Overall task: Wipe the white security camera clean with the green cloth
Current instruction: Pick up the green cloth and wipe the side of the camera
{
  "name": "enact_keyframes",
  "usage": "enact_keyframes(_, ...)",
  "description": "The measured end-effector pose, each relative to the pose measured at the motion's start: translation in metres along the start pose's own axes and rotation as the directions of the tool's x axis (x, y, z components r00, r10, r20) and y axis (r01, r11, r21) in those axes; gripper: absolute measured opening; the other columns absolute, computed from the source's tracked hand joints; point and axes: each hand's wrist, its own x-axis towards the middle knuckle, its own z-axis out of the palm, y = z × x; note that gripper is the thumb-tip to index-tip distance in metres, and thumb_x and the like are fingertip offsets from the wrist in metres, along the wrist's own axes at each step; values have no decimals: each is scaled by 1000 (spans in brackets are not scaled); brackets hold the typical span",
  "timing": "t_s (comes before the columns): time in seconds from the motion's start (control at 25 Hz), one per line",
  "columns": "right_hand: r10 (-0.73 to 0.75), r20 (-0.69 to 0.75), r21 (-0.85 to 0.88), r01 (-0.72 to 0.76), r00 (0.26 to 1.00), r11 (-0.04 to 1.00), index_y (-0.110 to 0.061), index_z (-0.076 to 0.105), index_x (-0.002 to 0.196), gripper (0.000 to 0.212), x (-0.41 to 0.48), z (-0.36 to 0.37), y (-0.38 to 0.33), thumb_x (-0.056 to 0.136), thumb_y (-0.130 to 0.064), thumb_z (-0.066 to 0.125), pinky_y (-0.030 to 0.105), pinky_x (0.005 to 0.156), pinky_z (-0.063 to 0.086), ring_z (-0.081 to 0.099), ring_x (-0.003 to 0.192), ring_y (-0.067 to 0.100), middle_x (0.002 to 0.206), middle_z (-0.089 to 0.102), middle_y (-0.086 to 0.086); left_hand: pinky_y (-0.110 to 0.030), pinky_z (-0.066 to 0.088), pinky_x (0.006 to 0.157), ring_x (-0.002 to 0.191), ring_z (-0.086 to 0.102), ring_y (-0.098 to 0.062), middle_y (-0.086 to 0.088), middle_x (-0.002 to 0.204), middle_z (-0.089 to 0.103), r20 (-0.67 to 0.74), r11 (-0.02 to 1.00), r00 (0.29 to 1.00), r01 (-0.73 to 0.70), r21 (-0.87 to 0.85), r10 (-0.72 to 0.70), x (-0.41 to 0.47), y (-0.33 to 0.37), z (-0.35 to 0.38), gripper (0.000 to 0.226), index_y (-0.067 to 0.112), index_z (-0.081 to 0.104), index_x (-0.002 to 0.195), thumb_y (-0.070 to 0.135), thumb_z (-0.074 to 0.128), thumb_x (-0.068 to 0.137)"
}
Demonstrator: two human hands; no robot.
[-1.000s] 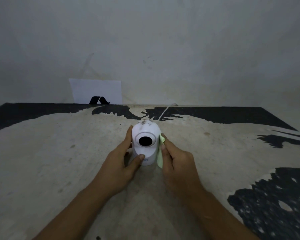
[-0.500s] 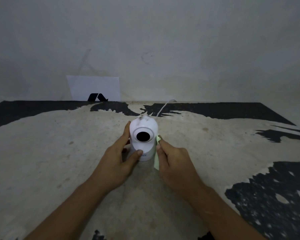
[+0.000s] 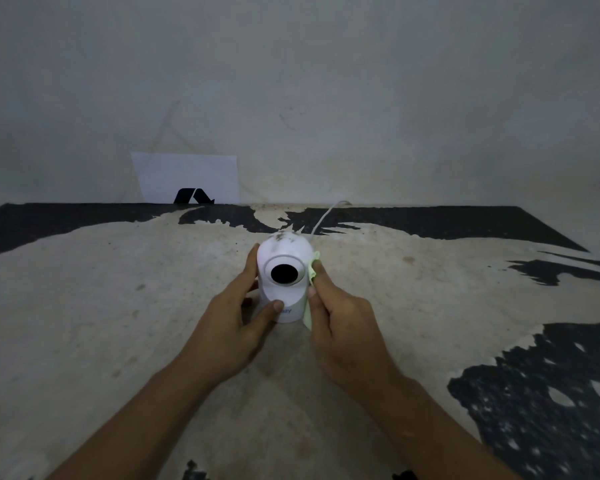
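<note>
Standing upright near the middle of the worktop [image 3: 84, 306], the white security camera [image 3: 284, 282] faces the viewer, its round black lens [image 3: 284, 274] set in a pale ring. Dark smudges of dirt show on its rounded top. The left hand [image 3: 232, 323] is wrapped around the camera's left side, fingers curled behind the body and the thumb pressed on the front of the base just beside some small blue lettering that is too blurred to read. The right hand [image 3: 343, 327] is closed on the green cloth [image 3: 311, 271], holding it flat against the camera's right side; only a thin strip of the cloth shows, a crumpled bit above the fingertips and a narrow edge running down beside the base. Both forearms reach in from the bottom edge.

A thin white cable [image 3: 321, 220] runs from behind the camera toward the back of the worktop, where it meets the wall [image 3: 361, 98]. The worktop's surface is worn pale, with black patches left along the far edge and at the right. A white sheet of paper [image 3: 187, 174] with a black mark at its lower edge leans against the grey wall at back left, well apart from the camera.
</note>
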Motion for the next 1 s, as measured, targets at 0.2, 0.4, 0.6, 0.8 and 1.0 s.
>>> enact_keyframes(0.2, -17, 38, -169, 23, 999, 985, 6, 45, 133, 45, -7, 7, -2, 94, -15, 41, 38, 83, 58, 67, 101, 31, 128, 57, 26, -9, 38, 90, 117, 47, 1, 22, 140, 41, 2, 1000, 1000, 21, -1, -21, 1, -3, 0, 77, 48, 7, 142, 38, 58, 86)
enact_keyframes(0.4, 17, 96, -292, 12, 995, 956, 10, 48, 128, 51, -15, 12, -2, 80, -6, 54, 34, 58, 61, 72, 67, 29, 119, 61, 30, 5, 37, 79, 103, 45, 23, 31, 131, 41, -2, 1000, 1000, 15, 1, -15, 1, -5, 1, 75, 49, 9, 142, 37, 58, 87)
enact_keyframes(0.6, -27, 103, -271, 54, 994, 961, 9, 45, 132, 51, -11, 12, 3, 83, -6, 50, 32, 74, 59, 70, 90, 31, 127, 57, 29, -10, 41, 91, 115, 50, -1, 23, 138, 44, -7, 1000, 1000, 10, -1, -10, 1, -4, 0, 77, 47, 8, 143, 37, 59, 87)
enact_keyframes(0.8, 16, 110, -190, 6, 994, 982, 8, 41, 135, 51, -10, 10, 1, 87, -8, 46, 36, 86, 55, 66, 102, 32, 130, 55, 27, -6, 40, 91, 112, 49, 10, 25, 137, 44, -1, 1000, 1000, 1, -2, -1, 1, -1, -2, 75, 47, 10, 143, 36, 58, 87)
enact_keyframes(1.0, 54, 118, -158, -35, 991, 987, 4, 47, 132, 47, -8, 6, -4, 91, -16, 38, 33, 70, 58, 68, 78, 26, 107, 68, 24, 6, 37, 79, 101, 43, 26, 28, 132, 42, -4, 1000, 1000, 16, 2, -16, 1, -3, -1, 75, 47, 9, 143, 36, 58, 87)
